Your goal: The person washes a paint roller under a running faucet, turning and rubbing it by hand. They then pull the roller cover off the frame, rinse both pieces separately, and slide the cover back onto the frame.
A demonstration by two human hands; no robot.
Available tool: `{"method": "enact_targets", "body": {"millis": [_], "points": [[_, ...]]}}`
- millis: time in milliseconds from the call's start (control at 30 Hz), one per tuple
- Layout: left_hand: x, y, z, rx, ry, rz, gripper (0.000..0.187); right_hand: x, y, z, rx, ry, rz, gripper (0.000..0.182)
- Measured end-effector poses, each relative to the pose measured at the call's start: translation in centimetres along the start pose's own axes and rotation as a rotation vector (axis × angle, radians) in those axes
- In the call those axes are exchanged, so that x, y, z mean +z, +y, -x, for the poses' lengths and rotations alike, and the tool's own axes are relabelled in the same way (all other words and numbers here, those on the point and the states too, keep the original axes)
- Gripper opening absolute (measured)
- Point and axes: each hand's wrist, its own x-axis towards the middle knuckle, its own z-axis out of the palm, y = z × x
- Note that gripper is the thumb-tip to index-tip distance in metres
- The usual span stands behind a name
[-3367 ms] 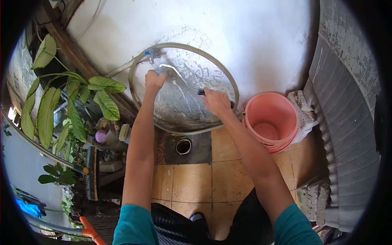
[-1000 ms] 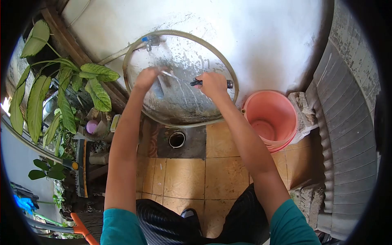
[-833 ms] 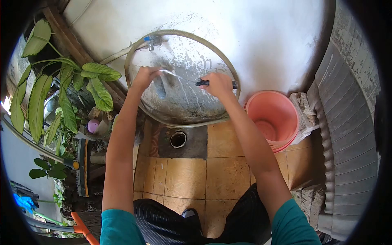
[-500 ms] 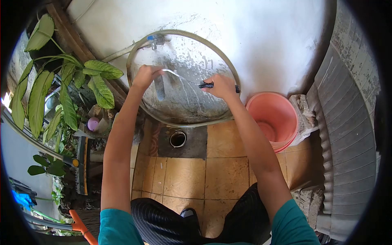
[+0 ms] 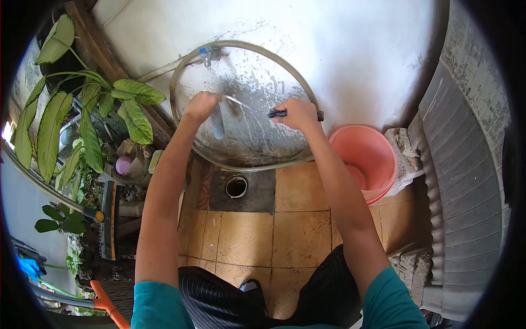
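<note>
A paint roller (image 5: 247,105) with a bent metal rod and a black handle is held out level in front of the wall. My right hand (image 5: 296,114) is closed around the black handle. At the other end, the fingers of my left hand (image 5: 203,105) pinch the rod's bend. Below that bend hangs the grey roller sleeve (image 5: 217,123), close to the stained wall (image 5: 257,129). Behind the tool, a hose (image 5: 268,50) loops in a wide ring from a tap with a blue handle (image 5: 205,51).
A pink bucket (image 5: 390,156) stands right of my right forearm, beside rough blocks (image 5: 405,164). A round drain (image 5: 236,187) opens in the tiled floor (image 5: 246,236). Leafy plants (image 5: 134,118) and a push broom (image 5: 109,219) crowd the left. Corrugated sheeting (image 5: 466,181) lines the right.
My left hand and the roller sleeve have shifted slightly down and to the right. My right hand keeps its hold on the handle in nearly the same place.
</note>
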Motion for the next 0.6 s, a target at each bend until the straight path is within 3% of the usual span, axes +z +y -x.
{"method": "enact_targets", "body": {"millis": [133, 267, 333, 433, 600], "points": [[0.8, -0.4, 0.0, 0.102, 0.021, 0.133, 0.010, 0.5, 0.7, -0.2, -0.021, 0.080, 0.059, 0.030], [-0.1, 0.8, 0.1, 0.025, -0.091, 0.149, 0.012, 0.8, 1.8, -0.7, -0.012, 0.093, 0.104, 0.029], [-0.5, 1.1, 0.1, -0.027, 0.019, 0.533, 0.016, 0.7, 2.5, -0.7, -0.009, 0.076, 0.081, 0.029], [0.0, 0.9, -0.1, -0.113, -0.041, 0.755, 0.022, 0.5, 3.3, -0.6, -0.008, 0.043, 0.054, 0.030], [-0.6, 0.7, -0.6, 0.002, -0.157, 0.623, 0.020, 1.3, 3.3, -0.9, -0.020, 0.036, 0.055, 0.030]]}}
